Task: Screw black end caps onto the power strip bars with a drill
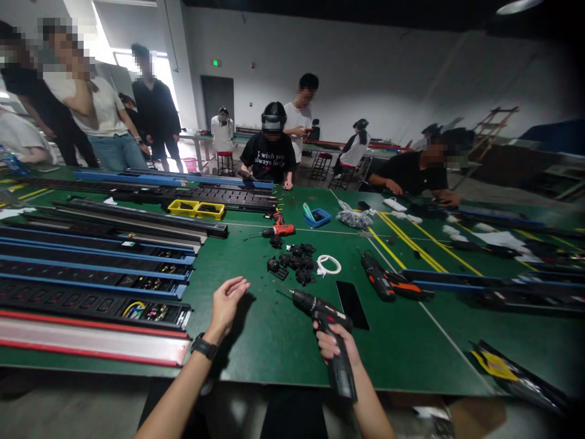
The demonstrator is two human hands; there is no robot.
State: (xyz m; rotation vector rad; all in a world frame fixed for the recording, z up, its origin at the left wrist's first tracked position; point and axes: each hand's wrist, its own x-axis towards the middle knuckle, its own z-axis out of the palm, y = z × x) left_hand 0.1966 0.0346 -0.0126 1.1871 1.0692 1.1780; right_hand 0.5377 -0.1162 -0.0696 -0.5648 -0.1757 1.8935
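My right hand (pixel 336 344) is wrapped around the grip of a black cordless drill (pixel 324 311), its thin bit aimed left and away over the table. To its left, my left hand (pixel 228 302) hovers above the green tabletop (pixel 256 341), wearing a black wristband (pixel 204 346). Its fingertips are drawn together; anything between them is too small to make out. Beyond the bit lies a pile of small black parts (pixel 292 262), with a coiled white cable (pixel 329 264) beside it. A dark phone (pixel 351 305) rests just right of the drill.
Long power strips with exposed sockets (pixel 91 302) and a red-edged rail (pixel 91 338) fill the left side. A red-and-black drill (pixel 278 230), yellow bins (pixel 196 209) and a blue tray (pixel 317 218) sit farther back. Another drill (pixel 379 277) lies right. People work across the table.
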